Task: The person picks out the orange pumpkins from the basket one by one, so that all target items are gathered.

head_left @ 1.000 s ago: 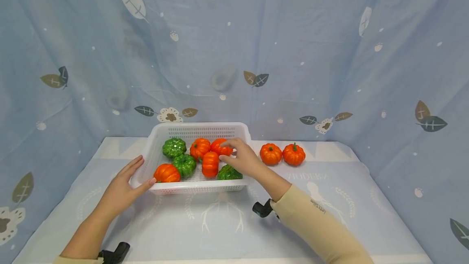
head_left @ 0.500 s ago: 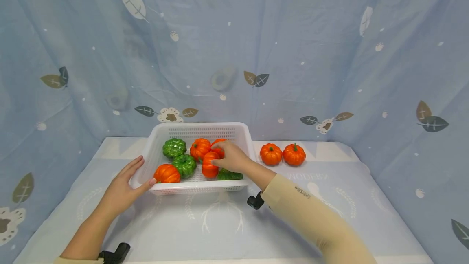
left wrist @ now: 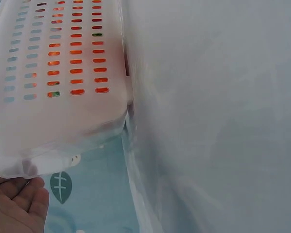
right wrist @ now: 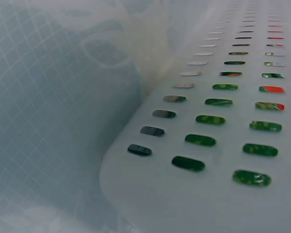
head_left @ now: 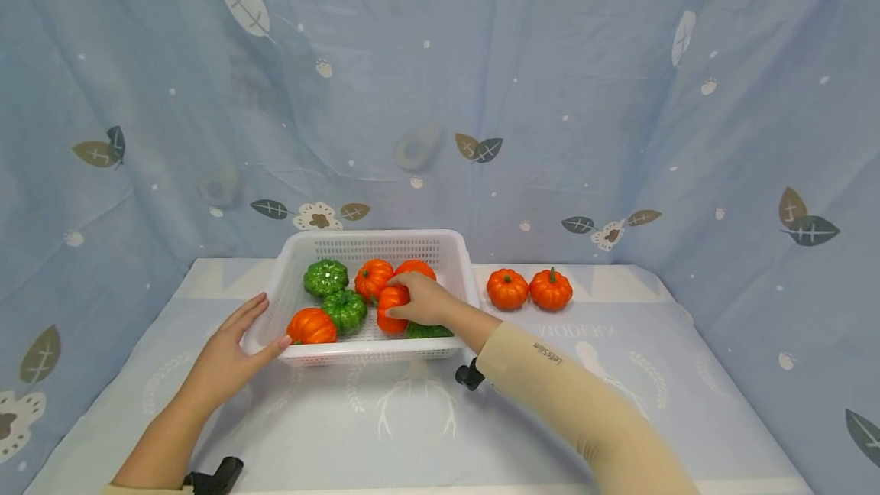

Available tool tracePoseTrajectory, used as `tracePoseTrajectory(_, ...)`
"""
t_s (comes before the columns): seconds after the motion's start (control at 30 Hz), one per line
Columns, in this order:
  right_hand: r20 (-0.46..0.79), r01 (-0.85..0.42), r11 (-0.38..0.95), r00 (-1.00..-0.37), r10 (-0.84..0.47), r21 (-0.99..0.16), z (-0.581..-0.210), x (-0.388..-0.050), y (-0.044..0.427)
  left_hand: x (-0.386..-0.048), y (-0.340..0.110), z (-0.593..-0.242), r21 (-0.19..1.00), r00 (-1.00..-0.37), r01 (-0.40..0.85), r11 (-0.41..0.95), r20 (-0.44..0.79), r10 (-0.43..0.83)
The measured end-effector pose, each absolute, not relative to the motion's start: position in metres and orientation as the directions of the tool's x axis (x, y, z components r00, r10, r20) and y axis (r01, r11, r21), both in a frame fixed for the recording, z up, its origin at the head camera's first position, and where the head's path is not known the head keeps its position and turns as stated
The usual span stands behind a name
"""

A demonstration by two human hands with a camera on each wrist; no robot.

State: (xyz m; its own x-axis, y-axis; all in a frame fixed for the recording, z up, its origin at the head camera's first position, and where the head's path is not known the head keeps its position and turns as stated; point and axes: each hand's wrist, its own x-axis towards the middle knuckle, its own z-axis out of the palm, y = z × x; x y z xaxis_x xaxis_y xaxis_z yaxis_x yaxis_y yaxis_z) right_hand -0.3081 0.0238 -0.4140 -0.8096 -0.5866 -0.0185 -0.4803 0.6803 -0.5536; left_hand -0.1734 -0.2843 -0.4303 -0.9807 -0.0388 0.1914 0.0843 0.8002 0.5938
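A white plastic basket [head_left: 374, 347] with slotted walls holds several small pumpkins, orange and green. My right hand [head_left: 428, 301] reaches in over its right side, thumb and fingers gripping an orange pumpkin [head_left: 389, 313] near the middle. Part of a green pumpkin [head_left: 428, 331] shows under that hand. At the basket's left end, my left hand [head_left: 227, 354] touches the rim with fairly straight fingers. The left wrist view has those fingertips by the basket's corner. In the right wrist view the basket wall [right wrist: 184, 199] hides the right hand.
Two orange pumpkins, one nearer the basket [head_left: 507, 289] and one farther right [head_left: 551, 289], sit on the cloth-covered table [head_left: 412, 434]. A patterned blue curtain [head_left: 385, 98] hangs behind the table and along both sides.
My right hand has moved left and down inside the basket, from above the pumpkins onto the middle orange pumpkin, which it now grips. The left hand has stayed at the rim.
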Motion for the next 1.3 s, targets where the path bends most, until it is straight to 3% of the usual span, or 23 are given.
tracePoseTrajectory(0.73, 0.009, -0.471, 0.677, -0.824, -0.566, -0.565, -0.412, -0.305, 0.028, -0.173, -0.285, -0.429, 0.596, -0.984, 0.081, 0.799, 0.178, -0.033)
tracePoseTrajectory(1.3, 0.091, -0.464, 0.607, -0.835, -0.542, -0.645, -0.366, -0.28, 0.062, -0.172, -0.285, -0.429, 0.594, -0.981, 0.09, 0.8, 0.19, -0.031)
